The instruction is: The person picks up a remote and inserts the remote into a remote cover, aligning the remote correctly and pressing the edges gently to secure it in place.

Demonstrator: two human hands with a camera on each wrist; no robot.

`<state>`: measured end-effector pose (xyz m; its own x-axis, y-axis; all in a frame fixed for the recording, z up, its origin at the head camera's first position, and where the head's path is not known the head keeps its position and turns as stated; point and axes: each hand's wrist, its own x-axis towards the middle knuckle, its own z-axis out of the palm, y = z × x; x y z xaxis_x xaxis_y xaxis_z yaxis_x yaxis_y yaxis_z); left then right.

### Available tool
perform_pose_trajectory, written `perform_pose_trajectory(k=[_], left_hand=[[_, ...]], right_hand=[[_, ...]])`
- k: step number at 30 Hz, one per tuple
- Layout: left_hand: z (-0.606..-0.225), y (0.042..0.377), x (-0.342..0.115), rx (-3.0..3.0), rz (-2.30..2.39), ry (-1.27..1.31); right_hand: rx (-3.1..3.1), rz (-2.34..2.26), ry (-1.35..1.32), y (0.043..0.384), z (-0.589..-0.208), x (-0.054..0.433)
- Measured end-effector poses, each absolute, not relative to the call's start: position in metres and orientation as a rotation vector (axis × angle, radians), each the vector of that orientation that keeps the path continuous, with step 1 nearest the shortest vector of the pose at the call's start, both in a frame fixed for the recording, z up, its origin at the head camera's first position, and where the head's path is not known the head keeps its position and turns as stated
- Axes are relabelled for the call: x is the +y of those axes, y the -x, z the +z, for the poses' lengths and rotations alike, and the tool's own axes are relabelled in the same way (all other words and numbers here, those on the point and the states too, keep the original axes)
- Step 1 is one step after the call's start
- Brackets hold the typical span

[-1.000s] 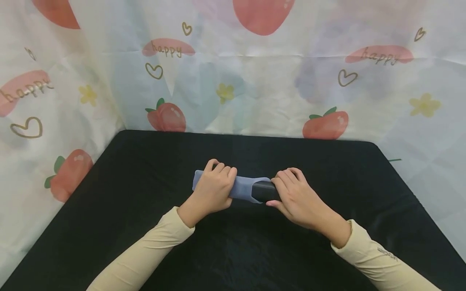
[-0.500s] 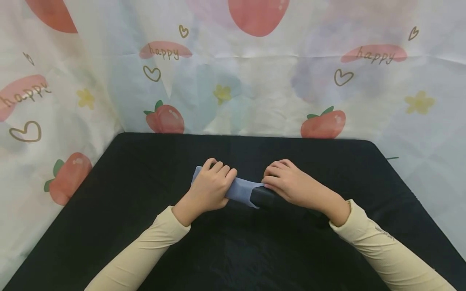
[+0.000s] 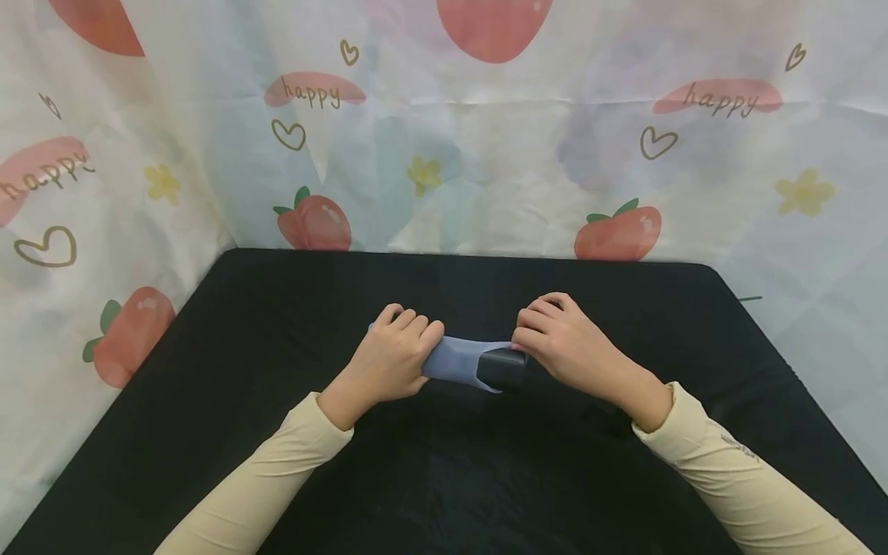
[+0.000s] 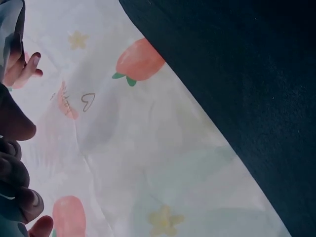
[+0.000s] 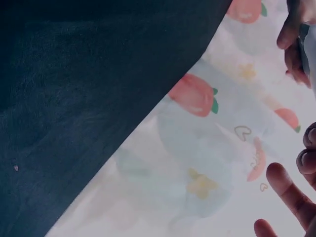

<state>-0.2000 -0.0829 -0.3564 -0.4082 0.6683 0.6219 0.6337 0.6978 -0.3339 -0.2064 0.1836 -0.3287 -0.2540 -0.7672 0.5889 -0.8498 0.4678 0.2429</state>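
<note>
In the head view a soft blue-grey sleeve [image 3: 454, 361] lies sideways between the hands, with a black blocky object [image 3: 502, 370] showing at its right end. My left hand [image 3: 391, 351] grips the sleeve's left part from above, fingers curled over it; a small bit of sleeve shows beyond the knuckles. My right hand [image 3: 565, 335] pinches the sleeve's upper right edge, just above the black object. The kind of black object cannot be told. In the left wrist view the left fingers [image 4: 22, 182] sit at the left border; the right wrist view shows right fingers [image 5: 296, 197] at its right border.
A black-covered table [image 3: 458, 470] spreads under both hands. White curtains [image 3: 486, 154] printed with strawberries, hearts and flowers stand behind it and along its sides. Cream sleeves [image 3: 277, 462] cover both forearms.
My right hand has moved from the black object's end up to the sleeve's edge, then slightly right. My left hand has shifted a little left; more of the black object's end is uncovered by the hand.
</note>
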Motion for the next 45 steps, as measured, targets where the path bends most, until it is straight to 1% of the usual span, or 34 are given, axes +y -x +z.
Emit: perform_pose_trajectory(k=[7,13,17,23,26,35,40,45], left_hand=[[-0.358,0.199,-0.082,-2.194,0.035,0.994],[-0.352,0.194,-0.082,-2.41,0.003,0.903],[-0.349,0.194,-0.086,-2.464,-0.086,0.848],[-0.348,0.197,-0.094,-2.459,-0.188,0.823],[-0.347,0.198,-0.097,-2.463,-0.204,0.825],[-0.351,0.202,-0.1,-2.46,-0.237,0.893],[-0.355,0.207,-0.101,-2.455,-0.267,0.992],[-0.356,0.213,-0.105,-2.441,-0.318,1.11]], right_hand=[[-2.135,0.249,-1.328,0.203,-0.332,0.184],[-2.224,0.382,-1.241,0.193,-0.327,0.183],[-2.065,0.484,-1.218,0.194,-0.327,0.187],[-1.735,0.482,-1.345,0.196,-0.337,0.187],[-1.616,0.439,-1.363,0.196,-0.34,0.184],[-1.26,0.241,-1.404,0.204,-0.336,0.165],[-1.135,0.211,-1.44,0.213,-0.342,0.16],[-1.147,0.184,-1.454,0.22,-0.35,0.162]])
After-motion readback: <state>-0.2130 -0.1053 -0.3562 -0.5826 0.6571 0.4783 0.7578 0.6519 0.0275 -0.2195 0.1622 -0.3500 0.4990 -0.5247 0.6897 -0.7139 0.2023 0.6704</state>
